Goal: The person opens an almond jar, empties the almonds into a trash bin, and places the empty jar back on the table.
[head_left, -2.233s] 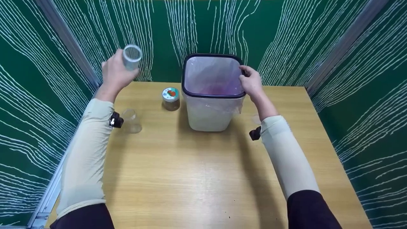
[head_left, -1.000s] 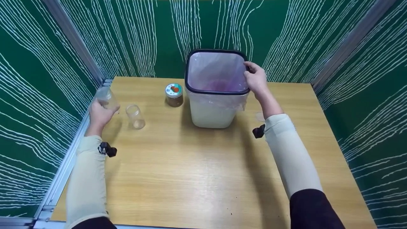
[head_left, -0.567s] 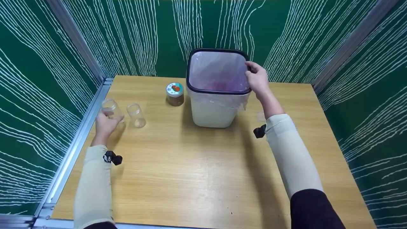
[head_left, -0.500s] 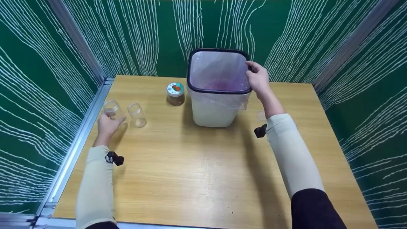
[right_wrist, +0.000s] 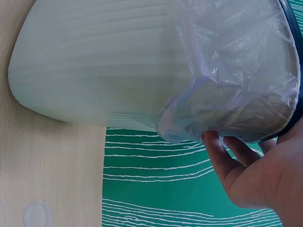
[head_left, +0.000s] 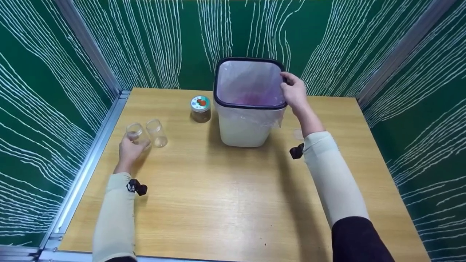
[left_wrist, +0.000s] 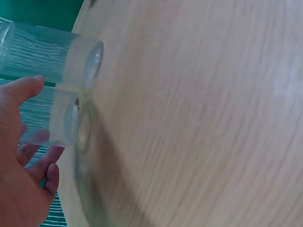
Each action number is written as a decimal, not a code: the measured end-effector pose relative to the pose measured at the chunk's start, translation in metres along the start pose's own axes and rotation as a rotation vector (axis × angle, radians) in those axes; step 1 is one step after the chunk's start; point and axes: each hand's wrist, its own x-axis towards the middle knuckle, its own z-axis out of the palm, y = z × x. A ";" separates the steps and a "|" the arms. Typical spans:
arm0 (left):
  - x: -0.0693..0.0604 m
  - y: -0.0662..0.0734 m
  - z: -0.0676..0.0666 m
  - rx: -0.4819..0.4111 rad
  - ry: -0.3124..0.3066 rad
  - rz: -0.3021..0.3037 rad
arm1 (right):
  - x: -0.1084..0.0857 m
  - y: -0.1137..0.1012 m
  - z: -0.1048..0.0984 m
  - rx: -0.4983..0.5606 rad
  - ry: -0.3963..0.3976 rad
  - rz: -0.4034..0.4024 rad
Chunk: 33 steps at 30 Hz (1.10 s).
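Observation:
My left hand [head_left: 130, 150] grips a clear, lidless plastic jar [head_left: 134, 131] on the left of the table. Its base is very close to the wood; whether it touches, I cannot tell. Just right of it stands a second clear jar [head_left: 157, 134], also seen as the upper jar [left_wrist: 52, 54] in the left wrist view. My right hand [head_left: 294, 91] holds the right side of the dark rim of a white trash can [head_left: 242, 127]. The can is lined with a translucent bag [right_wrist: 227, 56], whose edge hangs over the outside. Something pinkish shows at the can's bottom.
A lidded jar [head_left: 200, 109] with brown contents and a fruit picture stands left of the can. A clear round disc [head_left: 298, 134] lies on the wooden table [head_left: 204, 203] at right. Green walls with white lines enclose the back and sides.
My left hand has brought its clear jar down from the air at the back left to the table, then rightward beside the other jar. The right hand stays on the rim.

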 end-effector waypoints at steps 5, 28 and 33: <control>-0.005 -0.008 0.006 -0.076 -0.003 -0.044 | 0.002 0.000 0.002 0.000 -0.001 -0.011; -0.060 0.001 0.019 0.005 0.114 -0.310 | 0.003 0.002 0.002 0.012 -0.027 0.032; -0.084 0.007 0.038 -0.113 0.198 -0.314 | 0.002 0.001 0.000 0.006 -0.029 0.035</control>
